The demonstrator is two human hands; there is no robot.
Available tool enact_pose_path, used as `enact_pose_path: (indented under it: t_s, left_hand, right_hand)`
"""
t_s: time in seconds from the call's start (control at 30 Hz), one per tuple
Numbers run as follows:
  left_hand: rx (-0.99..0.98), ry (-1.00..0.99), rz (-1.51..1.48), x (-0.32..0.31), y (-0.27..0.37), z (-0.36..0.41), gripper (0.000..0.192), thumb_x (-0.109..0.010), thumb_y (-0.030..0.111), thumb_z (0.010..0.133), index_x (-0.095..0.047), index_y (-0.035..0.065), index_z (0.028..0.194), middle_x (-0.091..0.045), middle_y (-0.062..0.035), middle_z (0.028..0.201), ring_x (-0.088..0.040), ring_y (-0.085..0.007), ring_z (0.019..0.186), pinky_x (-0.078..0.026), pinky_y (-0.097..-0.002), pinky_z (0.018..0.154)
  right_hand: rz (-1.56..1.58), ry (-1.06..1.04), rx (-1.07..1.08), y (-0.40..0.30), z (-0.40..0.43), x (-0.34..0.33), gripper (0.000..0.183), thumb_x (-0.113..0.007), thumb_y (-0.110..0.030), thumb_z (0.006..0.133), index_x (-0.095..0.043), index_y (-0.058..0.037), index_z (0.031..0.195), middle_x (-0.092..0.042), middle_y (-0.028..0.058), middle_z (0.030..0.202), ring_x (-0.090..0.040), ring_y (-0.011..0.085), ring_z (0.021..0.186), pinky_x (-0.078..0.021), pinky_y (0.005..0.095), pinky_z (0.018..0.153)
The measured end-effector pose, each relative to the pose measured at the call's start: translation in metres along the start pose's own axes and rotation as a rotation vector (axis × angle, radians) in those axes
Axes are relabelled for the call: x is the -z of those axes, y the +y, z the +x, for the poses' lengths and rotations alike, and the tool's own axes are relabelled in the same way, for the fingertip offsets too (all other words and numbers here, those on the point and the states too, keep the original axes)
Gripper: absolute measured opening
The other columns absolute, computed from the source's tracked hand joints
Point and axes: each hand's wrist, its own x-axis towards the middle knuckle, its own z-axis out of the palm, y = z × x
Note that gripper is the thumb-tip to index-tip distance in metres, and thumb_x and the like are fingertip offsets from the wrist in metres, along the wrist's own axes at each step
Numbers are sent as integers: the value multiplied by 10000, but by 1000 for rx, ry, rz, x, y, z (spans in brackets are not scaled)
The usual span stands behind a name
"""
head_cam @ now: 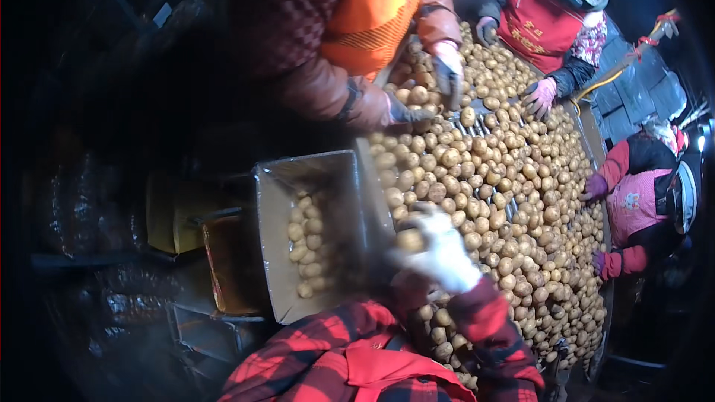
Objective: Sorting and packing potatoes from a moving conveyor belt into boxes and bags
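My right hand (444,254), in a white glove, is closed around a potato (410,240) at the near left edge of a sorting table heaped with potatoes (497,178). The fingers are smeared by motion. My left sleeve (357,318), in red and black plaid, reaches toward the same spot, but the left hand is lost in blur and shadow beside the right one. Left of the table edge stands a cardboard box (268,245) with a plastic liner. Several potatoes (306,245) lie on its bottom.
Across the table, a co-worker in an orange vest (371,17) has both gloved hands among the potatoes. Two more people, in a red apron (530,28) and a pink apron (637,206), work along the far side. Other boxes (232,262) stand in the dark at left.
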Motion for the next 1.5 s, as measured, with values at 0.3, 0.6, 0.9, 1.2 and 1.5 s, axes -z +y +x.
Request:
enact_pose_path:
  t_s: [0.3,0.6,0.9,1.2,1.5]
  left_hand:
    - [304,-12,-911,20,5,-90,347,-670,225,1033,-674,71,1344,-753,-93,1185,-705,-188,1032,-585,-351,875]
    - [822,18,-1289,116,2,-218,311,-612,364,1075,-700,100,1212,-735,-47,859,-603,-87,594,-405,-211,477]
    - [574,30,-977,75,-23,-264,398,-634,196,1063,-610,-22,1395,-649,-153,1393,-669,-253,1204,-517,-387,1068]
    - [384,1183,-2165,186,-30,-338,540,-600,372,1098,-496,125,1567,-568,-85,1528,-604,-214,1335,-572,-277,760]
    - [222,1031,-2011,359,-239,-287,195,-748,172,990,-710,65,1149,-739,-55,1191,-717,-181,1105,-625,-289,699]
  right_hand:
    - [1754,-230,-614,-49,34,-82,668,-608,-469,1078,-411,-75,1579,-658,116,1328,-671,229,1140,-582,405,917]
    - [1413,-241,-683,-91,17,-94,514,-712,-297,1023,-569,-74,1463,-614,128,1423,-631,260,1262,-569,434,994]
    - [189,-526,420,-242,67,-169,536,-679,-268,1024,-558,-55,1500,-594,230,1472,-608,421,1295,-485,476,1124]
    - [157,-217,40,-92,-20,-124,439,-630,-131,1039,-593,37,1443,-625,172,1404,-644,255,1254,-521,377,1062]
    - [290,-304,-412,-103,-122,-129,487,-605,-277,1061,-578,-8,1466,-589,217,1483,-549,351,1392,-419,440,1184]
